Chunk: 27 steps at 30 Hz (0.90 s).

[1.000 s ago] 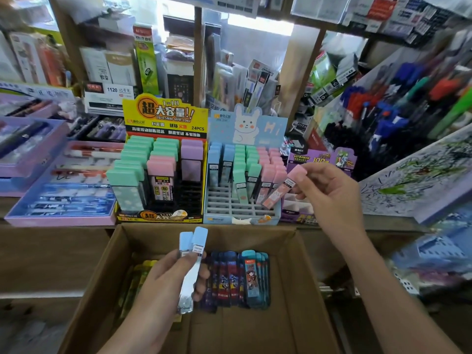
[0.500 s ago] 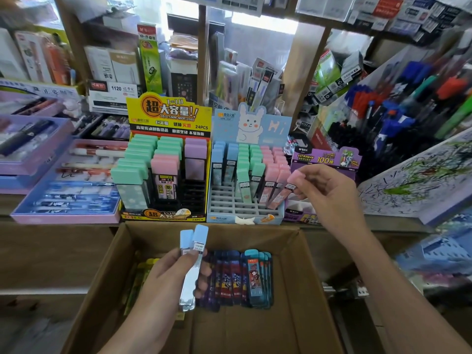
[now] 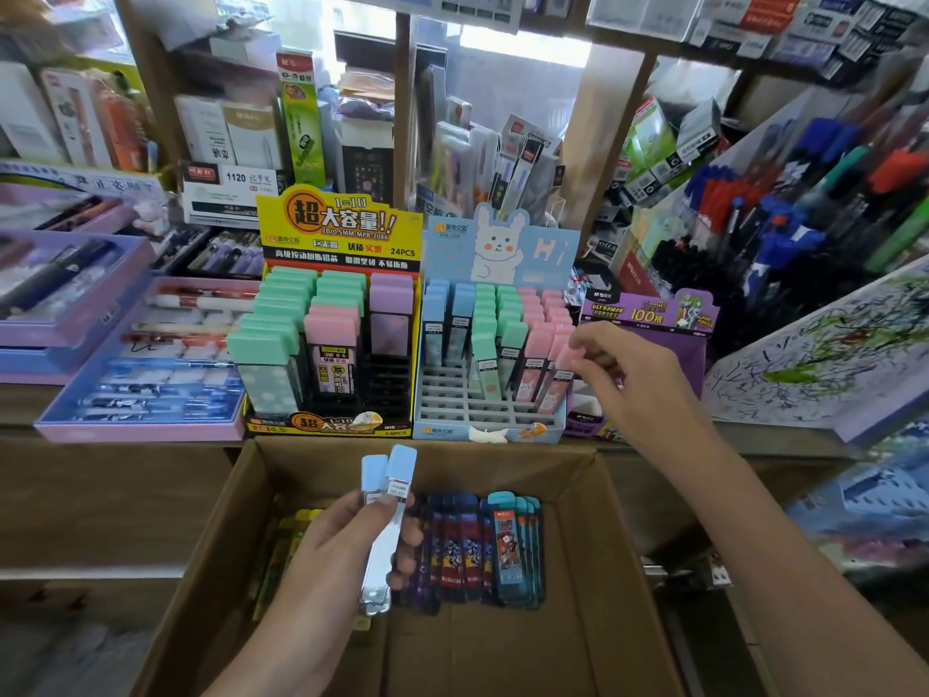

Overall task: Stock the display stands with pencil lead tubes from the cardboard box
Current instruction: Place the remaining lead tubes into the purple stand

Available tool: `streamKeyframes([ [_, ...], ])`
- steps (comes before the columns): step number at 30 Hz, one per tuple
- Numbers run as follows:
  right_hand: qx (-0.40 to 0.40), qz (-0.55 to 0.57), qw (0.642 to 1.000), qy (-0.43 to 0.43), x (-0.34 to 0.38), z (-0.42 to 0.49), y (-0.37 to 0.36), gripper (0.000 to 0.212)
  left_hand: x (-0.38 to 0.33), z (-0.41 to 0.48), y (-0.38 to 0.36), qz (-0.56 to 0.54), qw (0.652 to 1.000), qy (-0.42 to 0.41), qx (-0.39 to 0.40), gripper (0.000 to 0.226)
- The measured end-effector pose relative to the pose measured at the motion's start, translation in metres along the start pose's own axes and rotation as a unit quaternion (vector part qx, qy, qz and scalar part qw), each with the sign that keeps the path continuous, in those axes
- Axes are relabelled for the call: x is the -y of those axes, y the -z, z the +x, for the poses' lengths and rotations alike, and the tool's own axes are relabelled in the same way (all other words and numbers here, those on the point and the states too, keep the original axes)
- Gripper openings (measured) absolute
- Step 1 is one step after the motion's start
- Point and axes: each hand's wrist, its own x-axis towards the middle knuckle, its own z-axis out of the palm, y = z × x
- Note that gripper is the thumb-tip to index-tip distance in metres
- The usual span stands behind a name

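Head view: at centre right the right hand (image 3: 638,389) pinches the cap of a pink tube (image 3: 553,389) standing in the blue stand (image 3: 502,435). The left hand (image 3: 321,555) grips two blue tubes (image 3: 402,470) above the box (image 3: 216,545). Front slots (image 3: 447,394) are empty and dark tubes (image 3: 462,545) wait in the box, so roughly midway, I judge.

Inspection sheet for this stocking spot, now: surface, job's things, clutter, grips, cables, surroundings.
Surface: wooden shelf holds both stands; cardboard box in front.
Job's things: bunny display stand part filled, front slots bare; yellow display stand has empty slots; dark tubes and teal tubes lie in the box.
Clutter: purple pen trays, purple Ultraman box.
Grips: left hand grips two blue-capped tubes; right hand pinches a pink-capped tube at the bunny stand.
Cables: nothing seen.
Surroundings: pen racks, packed shelves.
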Motion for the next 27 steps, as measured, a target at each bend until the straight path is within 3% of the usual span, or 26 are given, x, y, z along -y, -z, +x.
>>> streamKeyframes([
  [11,-0.048,-0.028,0.998,-0.01,0.018,-0.005,0.003,0.013,-0.004,-0.006,0.001,-0.034,0.999,0.005,0.024,0.022],
  [14,-0.072,0.065,0.994,-0.048,0.041,-0.013,-0.005,0.018,-0.005,-0.008,0.001,-0.051,0.998,0.001,0.036,0.023],
  [19,0.067,0.224,0.964,-0.126,0.078,-0.025,-0.04,0.016,-0.006,-0.011,-0.002,-0.049,0.997,-0.02,0.048,0.03],
  [27,0.158,0.35,0.906,-0.178,0.103,-0.025,-0.069,0.021,-0.004,-0.011,0.0,-0.031,0.996,-0.046,0.069,0.031],
])
